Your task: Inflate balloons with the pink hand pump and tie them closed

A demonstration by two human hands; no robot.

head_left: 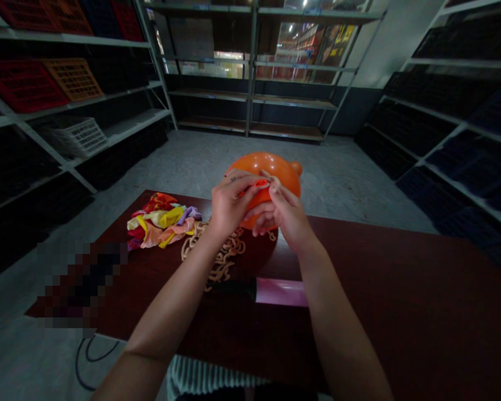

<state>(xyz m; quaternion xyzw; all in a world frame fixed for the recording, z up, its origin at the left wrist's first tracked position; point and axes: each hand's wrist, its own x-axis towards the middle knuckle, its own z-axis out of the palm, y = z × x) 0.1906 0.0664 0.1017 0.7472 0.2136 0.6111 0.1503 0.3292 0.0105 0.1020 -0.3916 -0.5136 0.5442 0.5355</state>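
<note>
An inflated orange balloon (281, 167) is held up over the far edge of the table, with a small round knob at its right end. My left hand (231, 200) pinches the rim of its bright open neck between thumb and fingers. From the other side, my right hand (286, 214) grips the neck too, thumb and forefinger closed at it and the other fingers curled below. Under my forearms lies a pink hand pump (280, 292) with a black end. Tan rubber loops (223, 259) form a loose pile behind the pump.
Limp, brightly coloured pieces (161, 220) are heaped at the left of the dark red table (379, 278). Metal shelves (250, 100) stand beyond it, with crates (73, 78) on the left racks. A black cable (81, 365) lies on the floor. One patch at left is pixelated.
</note>
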